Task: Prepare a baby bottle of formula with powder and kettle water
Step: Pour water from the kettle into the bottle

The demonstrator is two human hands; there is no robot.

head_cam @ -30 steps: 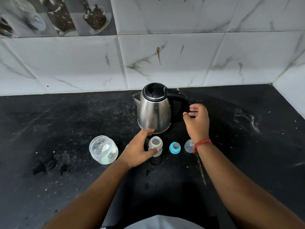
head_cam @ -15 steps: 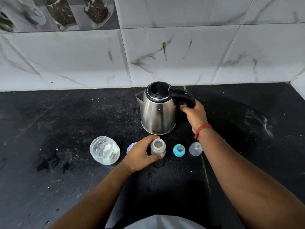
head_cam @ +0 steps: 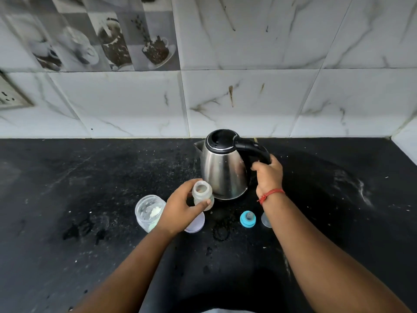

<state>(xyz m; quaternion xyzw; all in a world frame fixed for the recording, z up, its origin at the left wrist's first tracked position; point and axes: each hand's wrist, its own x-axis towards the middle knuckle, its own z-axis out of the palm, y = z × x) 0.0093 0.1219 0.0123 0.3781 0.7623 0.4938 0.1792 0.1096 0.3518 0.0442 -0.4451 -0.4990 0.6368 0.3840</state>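
Gripping one open baby bottle (head_cam: 202, 195) in curled left hand (head_cam: 180, 211) fingers, beside one powder jar (head_cam: 149, 211), one lid (head_cam: 195, 223), one blue teat ring (head_cam: 247, 219) and one clear cap (head_cam: 265, 220). Farther back, right hand (head_cam: 268, 175) wrapped round the handle of one steel kettle (head_cam: 223, 170) near the tiled wall (head_cam: 248, 98). Wide bare black counter (head_cam: 67, 188) both sides; no legible writing.

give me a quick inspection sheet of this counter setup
surface: black stone counter, speckled with powder and wet patches
job's things: steel kettle lid shut; open baby bottle upright; glass jar with white powder; blue teat ring; clear cap; pale lid
clutter: nothing seen
grippers: left hand holds bottle; right hand grips kettle handle
cables: nothing seen
surroundings: marble wall tiles; wall socket at left
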